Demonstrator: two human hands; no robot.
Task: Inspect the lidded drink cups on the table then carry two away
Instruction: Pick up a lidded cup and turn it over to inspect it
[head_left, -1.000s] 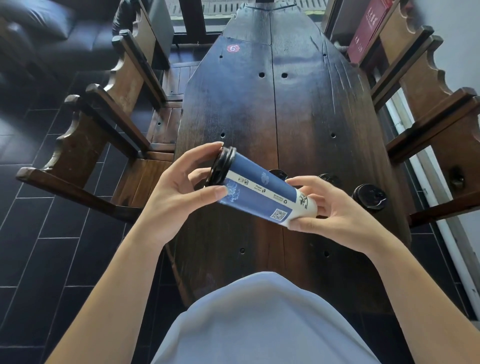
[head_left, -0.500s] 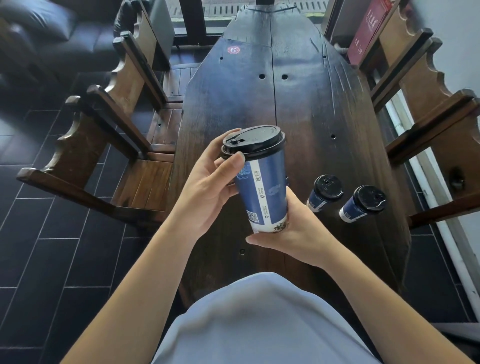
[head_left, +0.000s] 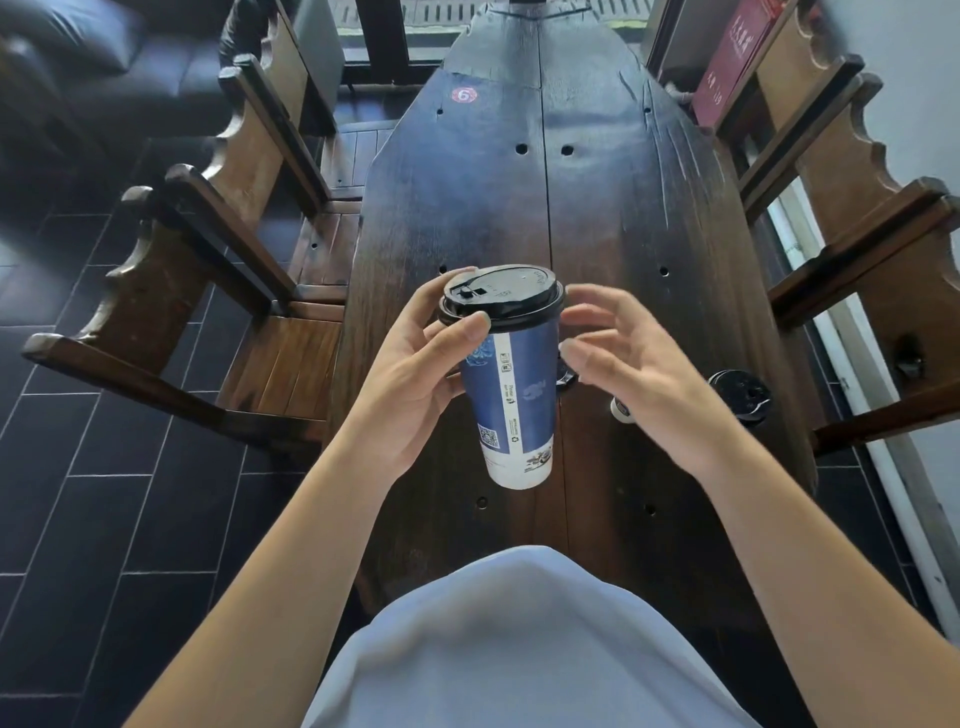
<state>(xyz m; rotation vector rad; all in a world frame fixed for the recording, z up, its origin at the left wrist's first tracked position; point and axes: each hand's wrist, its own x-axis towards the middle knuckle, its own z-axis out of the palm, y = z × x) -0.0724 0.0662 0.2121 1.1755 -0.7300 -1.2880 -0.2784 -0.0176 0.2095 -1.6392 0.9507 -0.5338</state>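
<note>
1. A person looks down from above at a long, dark, narrow wooden desk (head_left: 597, 218) that runs from near their body toward 12 o'clock.
2. The left hand (head_left: 410, 374) is the closed grip: it holds a tall blue and white paper cup with a black plastic lid (head_left: 511, 395) at the centre of the view, above the desk.
3. Its thumb lies across the cup's front just under the lid rim, and its fingers curl round the far side at the lid.
4. The cup is upright, tilted slightly, with its white base pointing toward 6 o'clock; a small printed code square shows low on its side.
5. The right hand (head_left: 639, 384) sits at 3 o'clock of the cup, just beside it, fingers spread and loosely bent; it is an open grip and holds nothing.
6. A second black-lidded cup (head_left: 740, 397) stands on the desk at 3 o'clock, beyond the right hand.
7. A third cup (head_left: 621, 408) is mostly hidden behind the right hand; only a bit of its white base and dark lid edge show.
8. Carved wooden chairs (head_left: 218, 249) flank the desk at 9 and 3 o'clock.
9. A round red sticker with the number 6 (head_left: 464, 95) sits on the desk at 12 o'clock.
10. A dark tiled floor (head_left: 104, 467) fills the area toward 8 o'clock.
</note>
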